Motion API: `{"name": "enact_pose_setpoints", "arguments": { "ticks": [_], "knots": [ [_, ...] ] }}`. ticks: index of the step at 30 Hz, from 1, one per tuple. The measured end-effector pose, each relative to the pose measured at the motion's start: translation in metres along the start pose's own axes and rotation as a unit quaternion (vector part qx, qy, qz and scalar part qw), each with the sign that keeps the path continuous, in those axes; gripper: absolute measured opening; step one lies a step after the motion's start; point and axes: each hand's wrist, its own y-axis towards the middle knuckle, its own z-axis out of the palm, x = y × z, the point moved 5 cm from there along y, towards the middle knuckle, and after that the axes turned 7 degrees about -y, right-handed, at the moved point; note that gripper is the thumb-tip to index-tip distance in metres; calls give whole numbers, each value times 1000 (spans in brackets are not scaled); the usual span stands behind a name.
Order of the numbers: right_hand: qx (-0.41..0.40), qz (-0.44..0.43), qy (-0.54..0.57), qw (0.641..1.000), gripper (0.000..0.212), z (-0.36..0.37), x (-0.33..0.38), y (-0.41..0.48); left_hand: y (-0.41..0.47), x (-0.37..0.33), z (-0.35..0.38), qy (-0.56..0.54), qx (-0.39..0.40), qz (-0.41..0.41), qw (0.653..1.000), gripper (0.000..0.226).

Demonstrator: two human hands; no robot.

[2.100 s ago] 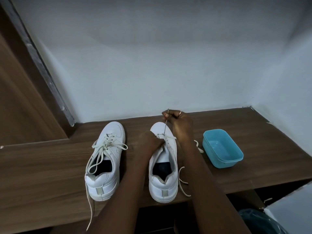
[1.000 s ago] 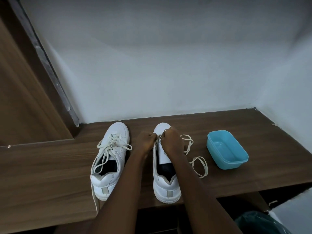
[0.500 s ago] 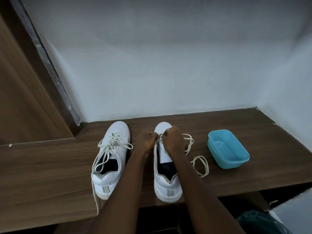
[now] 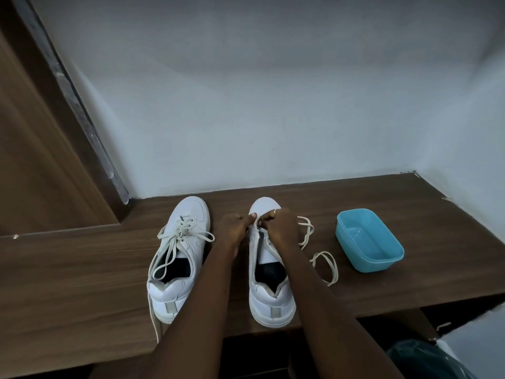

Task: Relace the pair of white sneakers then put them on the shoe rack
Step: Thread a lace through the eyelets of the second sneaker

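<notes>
Two white sneakers stand side by side on the wooden shelf (image 4: 82, 269), toes toward the wall. The left sneaker (image 4: 179, 255) is laced, its loose ends spilling over the sides. The right sneaker (image 4: 269, 272) has its tongue showing and hardly any lacing. Its shoelace (image 4: 322, 258) trails in loops on the wood to its right. My left hand (image 4: 235, 228) grips the left eyelet edge near the toe. My right hand (image 4: 278, 225) pinches the shoelace at the same spot. The fingertips hide the eyelets there.
An open light-blue plastic tub (image 4: 369, 242) sits on the shelf right of the sneakers. A white wall (image 4: 273, 105) closes the back and right side. A wooden panel (image 4: 35, 146) rises at left. A dark plastic bag (image 4: 426, 359) lies below at lower right.
Two seconds ago my right hand held the shoelace pulled up above the toe. It has since dropped to the front eyelets, and the slack shoelace now lies in loops on the shelf.
</notes>
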Motion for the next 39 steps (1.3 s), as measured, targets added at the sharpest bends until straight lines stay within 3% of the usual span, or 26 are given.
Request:
{"name": "enact_pose_setpoints", "arguments": {
  "ticks": [4,10,13,14,17,19,21,25,29,34,37,39],
  "knots": [
    [-6,9,-24,1000,20,0,2,-1,5,14,4,-66,-5,-30,997,17],
    [2,56,40,998,36,-25,4,0,-8,1,12,-115,-93,-19,989,32],
    [-22,73,2,997,24,-41,-2,-1,-7,-8,9,-186,-121,-6,975,30],
    [-21,74,-14,997,17,-44,-5,-1,-6,-12,6,-212,-129,6,969,30],
    [55,86,-8,995,23,-41,-9,-7,-13,-32,-5,-215,-141,41,966,31],
    [96,75,-51,991,49,-37,-7,-15,-19,-45,-12,-218,-148,75,962,31],
    [91,50,-134,986,59,-35,-4,-22,-24,-57,-19,-220,-158,115,956,30],
    [79,50,-125,988,46,-28,-4,-24,-35,-77,-30,-248,-160,190,936,27],
    [63,41,-167,983,50,-26,-3,-22,-47,-94,-39,-242,-163,262,920,26],
    [61,38,-183,980,51,-19,-9,-21,-54,-106,-41,-103,-184,334,919,17],
    [99,56,-157,981,47,-9,-17,-18,-39,-97,-30,160,-150,303,928,16],
    [122,64,-142,980,54,-5,-21,-18,-20,-73,-20,358,-92,228,901,21]
  ]
}}
